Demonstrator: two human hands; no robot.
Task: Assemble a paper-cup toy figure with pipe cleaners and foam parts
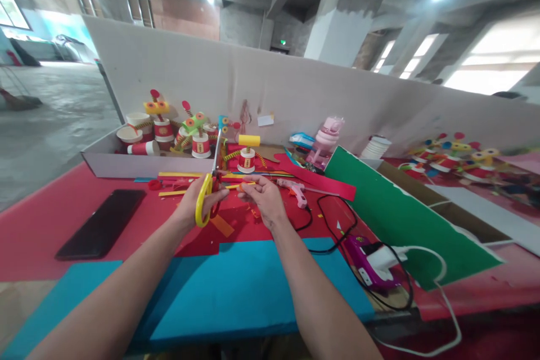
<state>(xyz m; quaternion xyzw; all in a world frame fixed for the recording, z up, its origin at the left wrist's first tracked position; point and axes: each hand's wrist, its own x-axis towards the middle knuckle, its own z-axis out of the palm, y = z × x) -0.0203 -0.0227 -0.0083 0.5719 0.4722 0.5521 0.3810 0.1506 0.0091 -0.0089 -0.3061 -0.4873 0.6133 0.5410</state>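
My left hand [198,199] grips yellow-handled scissors [208,185], blades pointing up and away over the red table [37,225]. My right hand [264,197] is just to the right of them, fingers pinched on a thin yellow paper strip [234,185] that runs toward the scissors. Under both forearms lies a blue sheet [236,287]. Small orange paper scraps [222,226] lie on the red surface below the hands.
A black phone [101,230] lies at left. A pink glue gun [297,191] and its black cord sit right of my hand, with a purple plug adapter [371,261] and a green sheet [400,219] beyond. Paper-cup crafts [198,138] and a pink bottle [327,138] stand by the grey partition.
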